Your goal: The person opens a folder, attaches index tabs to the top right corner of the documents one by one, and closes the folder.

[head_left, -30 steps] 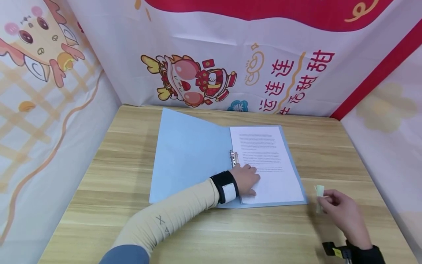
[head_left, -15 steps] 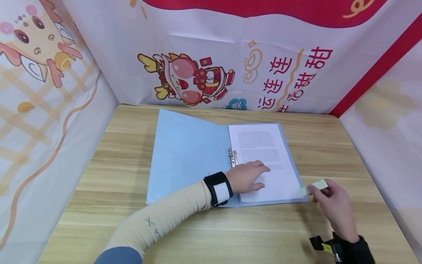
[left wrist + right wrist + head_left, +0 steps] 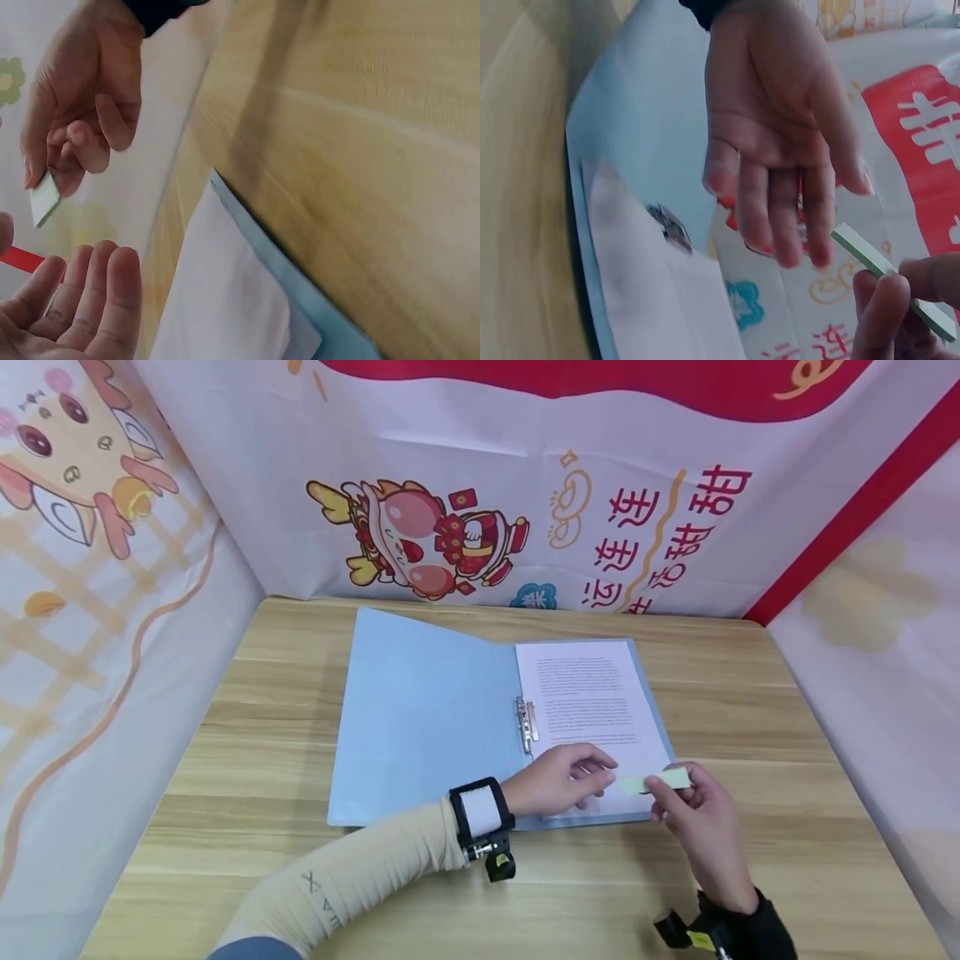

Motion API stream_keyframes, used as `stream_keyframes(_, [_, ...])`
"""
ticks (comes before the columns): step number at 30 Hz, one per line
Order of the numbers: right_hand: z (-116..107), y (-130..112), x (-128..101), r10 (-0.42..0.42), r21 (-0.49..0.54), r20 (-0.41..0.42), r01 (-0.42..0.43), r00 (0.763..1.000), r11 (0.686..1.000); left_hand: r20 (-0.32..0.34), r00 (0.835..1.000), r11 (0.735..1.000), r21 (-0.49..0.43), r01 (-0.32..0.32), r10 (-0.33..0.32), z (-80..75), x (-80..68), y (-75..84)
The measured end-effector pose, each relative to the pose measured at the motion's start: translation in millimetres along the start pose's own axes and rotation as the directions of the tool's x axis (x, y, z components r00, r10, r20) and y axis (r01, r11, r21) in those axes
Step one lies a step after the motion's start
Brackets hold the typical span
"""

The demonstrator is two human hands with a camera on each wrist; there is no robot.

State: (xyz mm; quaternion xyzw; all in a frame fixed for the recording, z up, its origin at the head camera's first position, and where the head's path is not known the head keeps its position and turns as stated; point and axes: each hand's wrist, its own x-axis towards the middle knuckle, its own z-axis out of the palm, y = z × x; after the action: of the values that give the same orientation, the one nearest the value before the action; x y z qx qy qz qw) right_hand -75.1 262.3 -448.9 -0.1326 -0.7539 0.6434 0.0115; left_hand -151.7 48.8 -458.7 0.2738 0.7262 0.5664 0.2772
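Observation:
My right hand [image 3: 705,827] pinches a narrow pad of pale green sticky notes [image 3: 675,778] between thumb and fingers, above the lower right corner of the paper [image 3: 585,693]. In the right wrist view the sticky note pad [image 3: 866,253] shows its thin edge, tilted. My left hand [image 3: 558,779] hovers over the lower part of the printed sheet, its fingers loosely bent and holding nothing. A small gap separates its fingertips from the pad. In the left wrist view, the palm of the left hand [image 3: 82,315] is turned up below the right hand [image 3: 86,97].
A light blue folder [image 3: 427,718] lies open on the wooden table [image 3: 420,902], with the sheets on its right side. A metal clip [image 3: 527,724] sits by its spine. Printed cloth [image 3: 465,418] stands behind and at both sides.
My right hand has brought the sticky note pad leftward from the table to over the paper. My left hand has lifted off the sheet and turned towards the pad.

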Motion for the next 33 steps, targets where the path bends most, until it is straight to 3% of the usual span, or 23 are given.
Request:
stream_keyframes(3, [11.3,0.8,-1.2,0.030,0.050,0.005,-0.030,1.000,0.998,-0.018,1.000,0.995,-0.102,0.006,-0.008,0.1,-4.5,-2.9])
stream_keyframes(7, [23.1,1.3,-1.8,0.082,0.063,0.007,-0.082,0.997,0.995,-0.065,0.998,0.987,-0.155,-0.037,0.027,-1.1,-7.7,-6.7])
stream_keyframes(14, [40.3,1.9,1.0,0.101,0.036,0.037,-0.102,0.994,0.994,-0.154,0.987,0.985,-0.156,-0.073,0.049,-6.1,-15.4,-9.8])
stream_keyframes(20, [52.4,5.6,3.5,0.084,0.013,0.041,-0.084,0.996,0.996,-0.263,0.964,0.983,-0.161,-0.087,0.042,-6.2,-18.7,-12.5])
stream_keyframes(24, [56.0,9.5,5.7,0.011,-0.027,0.050,-0.009,0.999,1.000,-0.328,0.944,0.980,-0.180,-0.087,0.024,-4.8,-19.3,-16.0])
stream_keyframes(28, [55.2,14.7,8.2,-0.148,-0.118,0.047,0.153,0.988,0.981,-0.378,0.926,0.980,-0.181,-0.089,0.014,-6.0,-21.5,-18.1])
stream_keyframes(30, [53.4,16.6,9.2,-0.231,-0.197,0.042,0.235,0.972,0.952,-0.391,0.920,0.982,-0.170,-0.085,0.012,-7.3,-23.3,-19.1])
stream_keyframes(33, [49.8,18.5,9.3,-0.345,-0.322,0.053,0.343,0.937,0.882,-0.401,0.916,0.984,-0.164,-0.070,-0.002,-8.5,-26.6,-20.5])
